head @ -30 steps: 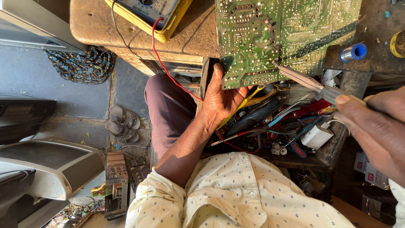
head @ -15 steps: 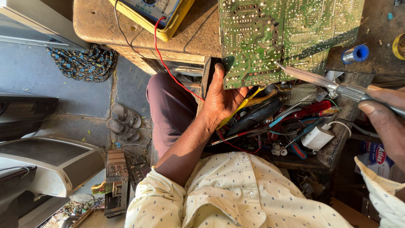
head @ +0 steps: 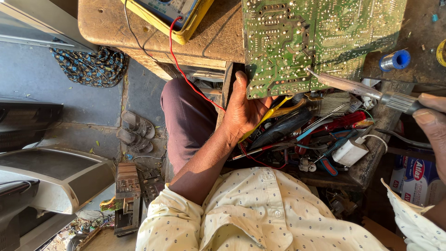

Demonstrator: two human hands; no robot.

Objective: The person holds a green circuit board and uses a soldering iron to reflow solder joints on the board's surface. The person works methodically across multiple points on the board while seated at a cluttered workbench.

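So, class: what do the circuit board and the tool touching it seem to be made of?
Circuit board: likely fibreglass or resin laminate, matt green coating dotted with shiny silvery solder. Soldering tool in the right hand: dull grey metal shaft, discoloured near the tip. The left hand steadies the board's edge.

The right hand [head: 429,125] has slid from mid-right toward the right edge of the frame, now partly cut off. Its soldering iron [head: 357,88] tip now touches the circuit board's [head: 320,42] lower right edge.
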